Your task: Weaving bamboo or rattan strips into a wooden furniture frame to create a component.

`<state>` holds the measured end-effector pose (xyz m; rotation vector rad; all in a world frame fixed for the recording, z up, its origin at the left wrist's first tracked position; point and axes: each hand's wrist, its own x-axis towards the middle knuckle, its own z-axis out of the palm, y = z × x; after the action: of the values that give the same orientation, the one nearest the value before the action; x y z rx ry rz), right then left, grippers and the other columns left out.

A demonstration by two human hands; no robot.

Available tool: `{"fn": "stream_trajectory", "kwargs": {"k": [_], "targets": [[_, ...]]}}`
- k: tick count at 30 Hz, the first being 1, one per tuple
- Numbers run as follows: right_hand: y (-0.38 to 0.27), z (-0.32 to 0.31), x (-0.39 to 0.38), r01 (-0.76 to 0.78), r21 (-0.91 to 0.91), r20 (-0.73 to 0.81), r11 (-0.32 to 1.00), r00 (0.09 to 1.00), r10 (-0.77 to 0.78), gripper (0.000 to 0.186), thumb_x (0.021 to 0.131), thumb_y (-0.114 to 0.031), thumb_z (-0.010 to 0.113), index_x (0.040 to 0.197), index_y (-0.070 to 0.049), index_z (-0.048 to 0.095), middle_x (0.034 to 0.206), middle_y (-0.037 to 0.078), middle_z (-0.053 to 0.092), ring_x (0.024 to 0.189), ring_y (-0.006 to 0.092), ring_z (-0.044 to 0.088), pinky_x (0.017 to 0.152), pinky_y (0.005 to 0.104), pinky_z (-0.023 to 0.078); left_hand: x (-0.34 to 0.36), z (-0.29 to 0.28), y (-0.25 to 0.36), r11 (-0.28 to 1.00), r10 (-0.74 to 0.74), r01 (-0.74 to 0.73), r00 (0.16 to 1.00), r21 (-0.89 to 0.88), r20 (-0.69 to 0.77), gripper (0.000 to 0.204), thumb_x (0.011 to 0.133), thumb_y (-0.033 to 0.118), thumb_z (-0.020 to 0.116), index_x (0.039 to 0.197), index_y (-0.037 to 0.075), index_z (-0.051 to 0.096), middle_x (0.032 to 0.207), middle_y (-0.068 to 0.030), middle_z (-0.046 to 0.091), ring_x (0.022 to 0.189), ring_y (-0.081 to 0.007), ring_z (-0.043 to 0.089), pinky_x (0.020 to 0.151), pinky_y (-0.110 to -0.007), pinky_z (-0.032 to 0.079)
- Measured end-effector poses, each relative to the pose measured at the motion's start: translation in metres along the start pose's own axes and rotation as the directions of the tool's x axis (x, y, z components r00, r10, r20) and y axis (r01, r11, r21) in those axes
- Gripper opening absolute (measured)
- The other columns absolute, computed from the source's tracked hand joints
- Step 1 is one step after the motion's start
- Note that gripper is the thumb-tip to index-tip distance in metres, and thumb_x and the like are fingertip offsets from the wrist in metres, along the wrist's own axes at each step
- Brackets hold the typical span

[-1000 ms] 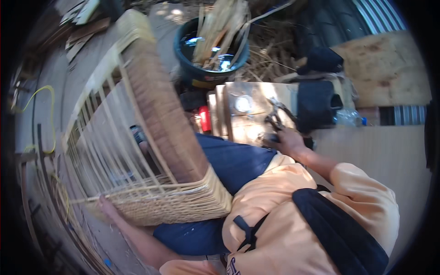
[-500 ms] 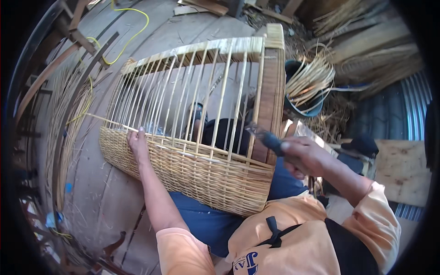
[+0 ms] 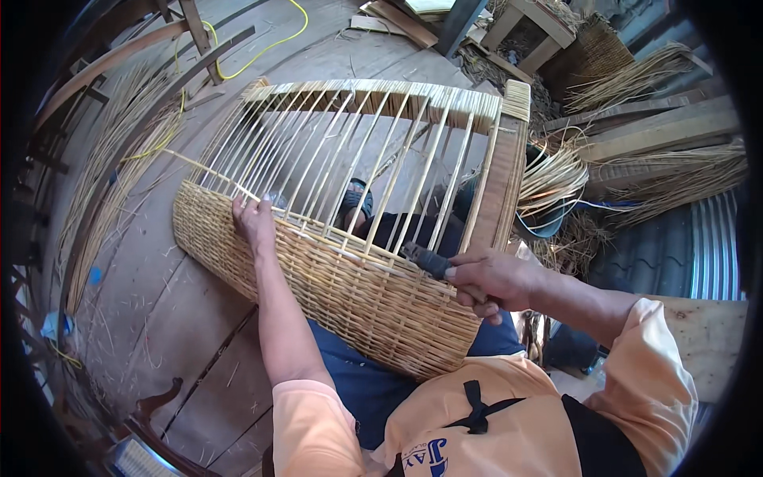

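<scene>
Across my lap leans a wooden frame [image 3: 494, 187] with upright cane stakes and a basket-woven panel [image 3: 350, 286] filling its lower part. My left hand [image 3: 254, 224] is closed at the panel's upper edge, fingers pinching a long cane strand [image 3: 205, 168] whose free end sticks out to the left. My right hand [image 3: 505, 278] is wrapped around the handle of what look like dark-handled pliers [image 3: 429, 261]. Their metal head lies over the upper weave near the right-hand stakes. Whether the jaws touch the weave I cannot tell.
Behind the frame's right side stands a teal bucket [image 3: 542, 229] of cane strips [image 3: 554, 179]. Long loose canes [image 3: 119, 159] lie on the floor at left, beside a yellow cord [image 3: 266, 54] and curved wooden furniture parts [image 3: 119, 56]. Boards [image 3: 668, 127] are piled at far right.
My right hand has brought the pliers down and left, from beside the post to the weave's upper edge. My left hand still pinches the strand. The view has shifted slightly.
</scene>
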<state>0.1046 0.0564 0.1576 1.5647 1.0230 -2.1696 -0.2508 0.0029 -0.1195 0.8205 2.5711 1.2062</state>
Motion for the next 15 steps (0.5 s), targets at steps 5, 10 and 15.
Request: {"fn": "stream_trajectory", "kwargs": {"k": [5, 10, 15], "targets": [[-0.012, -0.017, -0.008, 0.317, -0.321, -0.296, 0.892, 0.862, -0.412, 0.026, 0.088, -0.017, 0.052, 0.105, 0.002, 0.049, 0.063, 0.006, 0.052, 0.044, 0.0106, 0.048, 0.037, 0.0268, 0.041, 0.004, 0.002, -0.002, 0.997, 0.032, -0.033, 0.999, 0.069, 0.008, 0.038, 0.081, 0.035, 0.06, 0.073, -0.002, 0.064, 0.129, -0.0197, 0.048, 0.118, -0.0358, 0.042, 0.1, -0.042, 0.031], [-0.01, -0.027, -0.002, 0.277, -0.249, -0.369, 0.928, 0.859, -0.355, 0.033, 0.093, -0.03, 0.047, 0.095, 0.001, 0.057, 0.064, -0.001, 0.045, 0.048, 0.0066, 0.041, 0.04, 0.0221, 0.033, 0.008, 0.007, -0.017, 0.998, 0.045, -0.047, 0.998, 0.045, 0.044, 0.037, 0.078, 0.037, 0.061, 0.081, 0.001, 0.068, 0.124, -0.0192, 0.052, 0.116, -0.0336, 0.045, 0.098, -0.042, 0.033], [-0.012, -0.017, 0.01, 0.415, 0.055, -0.338, 0.908, 0.863, -0.374, 0.024, 0.093, -0.026, 0.051, 0.095, -0.001, 0.053, 0.068, 0.004, 0.05, 0.053, 0.0119, 0.051, 0.042, 0.0251, 0.042, 0.005, 0.005, -0.007, 0.998, -0.012, 0.007, 0.996, 0.055, 0.088, 0.037, 0.079, 0.039, 0.061, 0.087, 0.003, 0.068, 0.127, -0.0165, 0.051, 0.118, -0.0331, 0.044, 0.101, -0.042, 0.032]]}}
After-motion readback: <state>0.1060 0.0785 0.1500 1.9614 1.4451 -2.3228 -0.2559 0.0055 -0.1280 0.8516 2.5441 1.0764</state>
